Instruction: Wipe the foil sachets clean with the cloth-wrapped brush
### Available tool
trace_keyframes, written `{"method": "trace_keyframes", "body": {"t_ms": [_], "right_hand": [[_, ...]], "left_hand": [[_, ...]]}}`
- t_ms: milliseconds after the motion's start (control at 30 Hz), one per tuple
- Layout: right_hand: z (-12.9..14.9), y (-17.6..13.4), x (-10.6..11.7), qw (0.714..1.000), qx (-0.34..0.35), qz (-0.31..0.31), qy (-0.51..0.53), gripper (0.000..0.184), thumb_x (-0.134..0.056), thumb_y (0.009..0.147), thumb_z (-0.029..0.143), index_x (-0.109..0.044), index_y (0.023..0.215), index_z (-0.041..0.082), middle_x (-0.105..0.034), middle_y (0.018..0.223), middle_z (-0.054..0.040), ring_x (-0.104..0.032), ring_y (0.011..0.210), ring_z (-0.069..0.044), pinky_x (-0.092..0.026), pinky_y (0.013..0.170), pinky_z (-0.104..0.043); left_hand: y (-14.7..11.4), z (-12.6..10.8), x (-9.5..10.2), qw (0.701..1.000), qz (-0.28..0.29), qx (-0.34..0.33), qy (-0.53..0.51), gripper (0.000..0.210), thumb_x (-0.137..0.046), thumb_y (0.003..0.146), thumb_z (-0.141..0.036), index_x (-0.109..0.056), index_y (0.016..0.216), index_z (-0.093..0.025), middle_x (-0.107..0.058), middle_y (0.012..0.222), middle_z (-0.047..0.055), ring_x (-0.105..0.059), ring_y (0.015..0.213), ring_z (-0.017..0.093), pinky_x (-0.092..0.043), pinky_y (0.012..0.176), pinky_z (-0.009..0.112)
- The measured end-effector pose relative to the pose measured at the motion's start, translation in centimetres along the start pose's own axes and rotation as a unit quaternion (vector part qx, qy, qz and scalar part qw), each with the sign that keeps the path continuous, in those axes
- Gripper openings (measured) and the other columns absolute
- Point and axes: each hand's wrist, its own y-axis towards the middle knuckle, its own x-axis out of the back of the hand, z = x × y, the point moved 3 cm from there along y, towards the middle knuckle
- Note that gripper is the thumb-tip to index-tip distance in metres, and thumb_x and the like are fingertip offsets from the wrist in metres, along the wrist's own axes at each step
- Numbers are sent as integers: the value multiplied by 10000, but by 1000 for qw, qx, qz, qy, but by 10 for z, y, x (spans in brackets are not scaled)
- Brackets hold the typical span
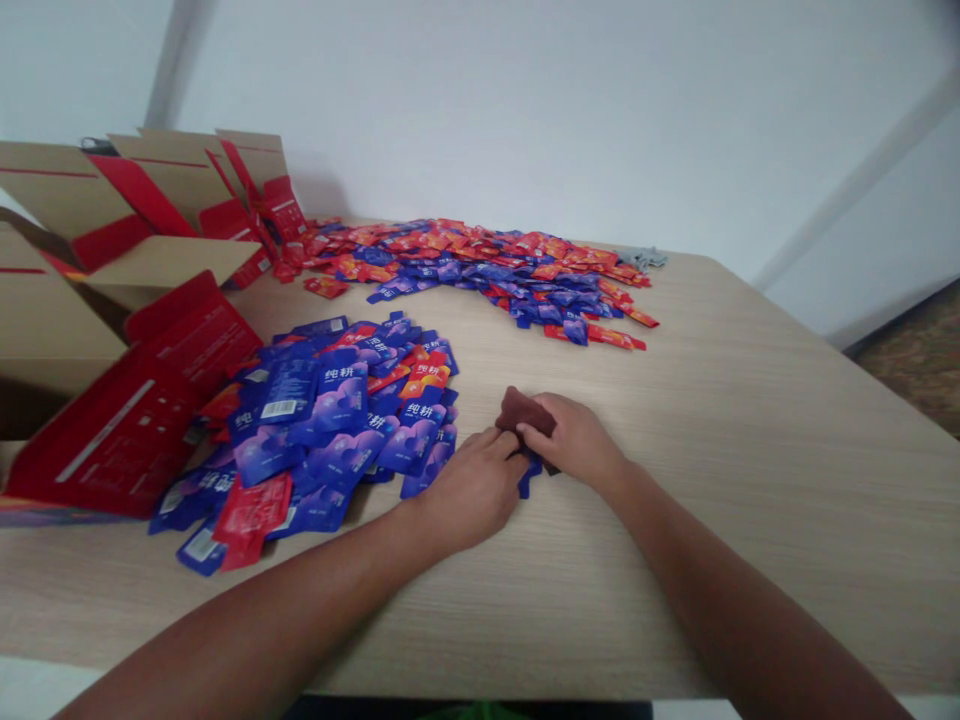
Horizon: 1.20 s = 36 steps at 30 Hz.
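In the head view, my right hand (576, 436) is closed on a dark reddish-brown flat piece (517, 408), whose exact kind I cannot make out. My left hand (480, 485) lies against it with bent fingers drawn together; what they grip is hidden. Below the hands, part of a blue packet (527, 480) shows on the table. Just left of my left hand spreads a loose heap of blue-purple packets (341, 400), with some red and orange packets (253, 510) among them.
Opened red and brown cardboard boxes (135, 430) crowd the left side of the table (750, 420). A long pile of red and blue packets (480, 262) runs along the back by the white wall (562, 110). Small grey items (643, 258) lie at its right end.
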Motion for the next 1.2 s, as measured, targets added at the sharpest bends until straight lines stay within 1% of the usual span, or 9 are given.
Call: {"method": "trace_keyframes", "body": {"t_ms": [167,267,467,633,733,867,967,1067,1200], "right_hand": [[-5,2,0,999,-48,-18,-8,331,-680,973,407,-713,1251,231,-784,1136,-84,-719,1025,-272,-509,899,-369],[-5,2,1,998,-56,-19,-6,328,-680,973,411,-710,1249,235,-782,1118,-82,-716,1006,-267,-504,884,-360],[-4,0,2,999,-50,-13,-1,321,-671,975,415,-706,1232,226,-777,1083,-75,-706,962,-257,-489,836,-345],[-3,1,2,999,-46,-10,-3,311,-670,972,413,-705,1218,228,-775,1085,-73,-699,958,-252,-475,833,-341],[0,0,4,999,-32,5,3,276,-672,966,405,-708,1169,221,-771,1053,-63,-687,912,-239,-454,785,-329],[6,-2,7,999,3,34,5,179,-685,944,358,-693,1057,218,-756,961,-37,-652,827,-214,-414,728,-313],[8,-2,8,999,7,34,6,173,-684,941,349,-688,1058,222,-759,968,-37,-647,827,-212,-409,731,-312],[7,-2,6,1000,-6,25,-1,194,-681,947,362,-697,1083,224,-767,995,-46,-663,859,-224,-422,749,-317],[3,-1,2,999,-48,-1,-5,240,-679,958,394,-711,1130,230,-777,1028,-57,-683,881,-233,-442,761,-323]], "left_hand": [[0,0,1,1000,1,0,0,254,-597,966,-151,-701,1197,-176,-654,1188,116,-591,1149,293,-518,1069,466],[0,0,0,1000,2,0,3,246,-593,974,-160,-700,1195,-176,-651,1186,116,-590,1149,292,-516,1069,462],[-1,1,-1,1000,4,0,4,234,-592,980,-173,-702,1186,-173,-647,1187,116,-584,1152,293,-512,1074,461],[0,0,0,1000,3,0,5,236,-600,964,-160,-704,1176,-171,-650,1182,112,-584,1141,293,-517,1067,464],[0,0,0,1000,5,2,1,236,-587,968,-156,-710,1169,-174,-654,1176,111,-592,1139,291,-521,1067,465],[0,1,-2,1000,0,6,7,287,-598,959,-159,-707,1225,-166,-655,1199,121,-594,1165,307,-520,1081,487],[-1,2,-3,1000,-5,4,5,337,-597,958,-158,-689,1282,-168,-654,1215,121,-593,1179,309,-521,1085,489],[-1,2,-3,1000,-7,5,3,364,-594,954,-155,-677,1308,-175,-650,1224,118,-590,1178,306,-523,1080,484],[0,0,0,1000,-2,1,1,335,-579,967,-166,-686,1283,-186,-650,1206,117,-589,1173,302,-515,1082,478]]}}
